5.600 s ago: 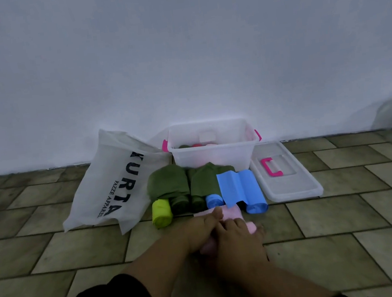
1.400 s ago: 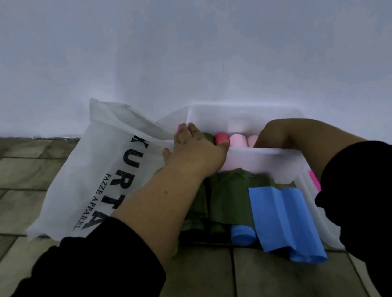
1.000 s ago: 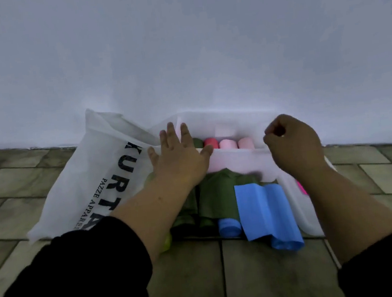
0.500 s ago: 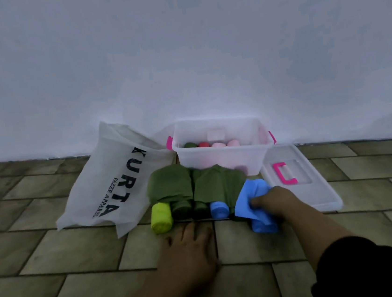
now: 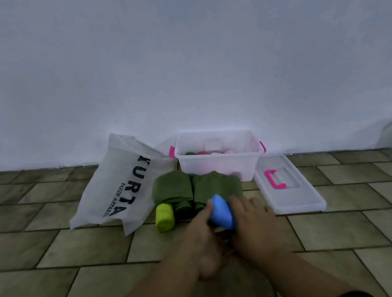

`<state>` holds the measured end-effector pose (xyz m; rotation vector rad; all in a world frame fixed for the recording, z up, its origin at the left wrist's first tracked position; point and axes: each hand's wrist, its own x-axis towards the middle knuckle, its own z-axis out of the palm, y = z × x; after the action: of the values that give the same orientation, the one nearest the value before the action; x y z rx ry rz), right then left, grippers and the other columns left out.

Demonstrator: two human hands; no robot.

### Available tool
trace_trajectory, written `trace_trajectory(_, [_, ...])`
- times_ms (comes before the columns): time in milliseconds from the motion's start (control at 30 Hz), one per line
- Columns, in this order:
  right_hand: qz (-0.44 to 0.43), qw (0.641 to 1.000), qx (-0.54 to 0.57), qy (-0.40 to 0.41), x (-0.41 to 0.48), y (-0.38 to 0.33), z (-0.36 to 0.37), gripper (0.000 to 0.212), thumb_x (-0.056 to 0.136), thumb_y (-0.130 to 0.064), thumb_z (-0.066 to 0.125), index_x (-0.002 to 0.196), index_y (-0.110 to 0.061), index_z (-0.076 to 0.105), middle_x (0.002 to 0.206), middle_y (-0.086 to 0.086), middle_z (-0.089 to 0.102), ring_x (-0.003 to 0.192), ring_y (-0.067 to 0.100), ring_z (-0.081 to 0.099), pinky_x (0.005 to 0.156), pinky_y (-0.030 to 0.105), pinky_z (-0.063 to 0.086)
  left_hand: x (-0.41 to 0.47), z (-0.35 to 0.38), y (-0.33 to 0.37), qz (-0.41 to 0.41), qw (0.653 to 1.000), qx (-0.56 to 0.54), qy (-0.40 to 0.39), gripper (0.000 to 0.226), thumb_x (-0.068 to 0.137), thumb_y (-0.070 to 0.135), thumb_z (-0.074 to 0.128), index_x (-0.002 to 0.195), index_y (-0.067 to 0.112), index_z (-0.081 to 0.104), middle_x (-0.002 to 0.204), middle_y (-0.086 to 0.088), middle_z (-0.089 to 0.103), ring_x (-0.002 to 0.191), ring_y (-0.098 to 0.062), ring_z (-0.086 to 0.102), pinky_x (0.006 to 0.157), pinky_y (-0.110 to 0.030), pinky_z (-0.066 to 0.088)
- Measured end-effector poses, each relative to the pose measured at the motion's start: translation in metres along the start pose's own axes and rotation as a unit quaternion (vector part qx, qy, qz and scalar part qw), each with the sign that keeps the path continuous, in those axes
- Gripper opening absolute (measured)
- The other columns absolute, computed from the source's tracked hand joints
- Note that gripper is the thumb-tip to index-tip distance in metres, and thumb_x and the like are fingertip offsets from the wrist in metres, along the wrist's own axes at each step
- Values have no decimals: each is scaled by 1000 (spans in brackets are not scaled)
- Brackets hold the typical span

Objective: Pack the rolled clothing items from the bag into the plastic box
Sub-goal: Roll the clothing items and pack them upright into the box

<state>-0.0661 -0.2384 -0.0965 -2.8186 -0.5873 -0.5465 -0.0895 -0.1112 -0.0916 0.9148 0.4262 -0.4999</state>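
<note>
**Blue garment held between two hands on tiled floor**

A person's left hand (image 5: 202, 243) and right hand (image 5: 253, 229) meet over the tiled floor (image 5: 58, 274), both gripping a blue clothing item (image 5: 220, 210). The cloth bunches into a rounded, smooth-looking bundle; the left fingers (image 5: 203, 214) curl against its left side, the right fingers (image 5: 237, 207) press its right side. How tightly it is rolled cannot be told, as the frame is blurred.

Just behind the hands lie two dark green folded garments (image 5: 194, 186), side by side, with a lime-green roll (image 5: 165, 216) at their near left corner. Beyond them, against the white wall (image 5: 180, 64), stands the clear plastic box (image 5: 219, 165) with pink latches; a green, a red and pale pink rolls (image 5: 211, 152) show over its rim. To its right the clear lid (image 5: 289, 186) lies flat on the floor, its pink handle facing up. To the left a white bag (image 5: 119, 189) printed "KURTA" slumps on the tiles, touching the box's corner.
</note>
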Motion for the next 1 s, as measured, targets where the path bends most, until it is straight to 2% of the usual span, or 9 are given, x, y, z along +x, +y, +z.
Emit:
trace_trajectory(100, [-39, 994, 83, -60, -23, -8, 8, 77, 54, -40, 66, 128, -25, 52, 117, -2, 58, 97, 23, 58, 76, 35, 47, -2, -13, 6, 14, 998, -57, 22, 56, 88, 49, 52, 120, 5, 63, 119, -21, 64, 115, -35, 56, 100, -47, 42])
trace_trajectory(200, [-13, 973, 190, -129, -29, -3, 18, 82, 65, -33, 64, 141, -33, 33, 137, -10, 42, 111, 14, 49, 80, 22, 38, 0, -24, -1, 20, 997, -76, 17, 48, 78, 31, 63, 116, 2, 63, 111, -23, 67, 104, -37, 61, 87, -47, 50])
trace_trajectory(300, [-60, 986, 128, -90, -21, 6, 22, 74, 67, -28, 63, 138, -28, 42, 131, -7, 51, 107, 20, 53, 85, 32, 46, 6, -23, 3, 107, 989, -22, 99, 38, 82, 21, 65, 117, 6, 61, 104, -17, 70, 95, -33, 65, 77, -44, 53])
trace_trajectory(400, [-115, 983, 42, -138, -20, 13, 23, 67, 71, -30, 57, 137, -34, 41, 134, -9, 49, 117, 22, 47, 98, 42, 36, 7, -23, 26, 270, 924, 91, 255, 27, 87, 9, 62, 114, 8, 58, 106, -9, 65, 94, -21, 60, 81, -34, 47])
trace_trajectory(467, [-107, 976, 20, -191, -26, 15, 27, 66, 74, -31, 52, 138, -40, 34, 139, -13, 41, 127, 19, 37, 106, 48, 21, 4, -23, 35, 339, 881, 210, 254, 26, 89, 14, 61, 114, 14, 59, 109, -2, 64, 98, -17, 60, 84, -30, 46])
trace_trajectory(633, [-81, 980, 41, -177, -39, 11, 24, 67, 69, -50, 48, 135, -43, 37, 140, -18, 39, 126, 16, 36, 103, 50, 22, 13, -10, 24, 167, 925, 341, 8, 30, 99, 33, 41, 121, 15, 53, 120, -13, 64, 90, -13, 65, 72, -15, 51])
trace_trajectory(800, [2, 991, 86, -101, -48, 1, 25, 78, 63, -81, 41, 132, -44, 42, 133, -21, 44, 120, 11, 43, 98, 44, 31, 27, -22, 16, 96, 922, 375, -5, 54, 87, 62, 41, 119, 22, 61, 125, -8, 60, 114, -20, 57, 103, -34, 42])
trace_trajectory(900, [76, 990, 100, -70, -39, -11, 29, 75, 61, -83, 41, 123, -42, 48, 121, -16, 51, 114, 11, 45, 91, 38, 35, 30, -30, 16, 106, 892, 440, 16, 51, 92, 58, 40, 116, 21, 66, 124, -5, 62, 116, -21, 56, 106, -40, 40])
trace_trajectory(1000, [105, 987, 78, -95, -31, -17, 34, 71, 57, -72, 42, 120, -38, 45, 118, -12, 49, 115, 14, 44, 89, 37, 36, 36, -34, 18, 149, 787, 596, 63, 29, 96, 31, 49, 120, 20, 62, 128, -7, 60, 115, -21, 55, 102, -31, 41])
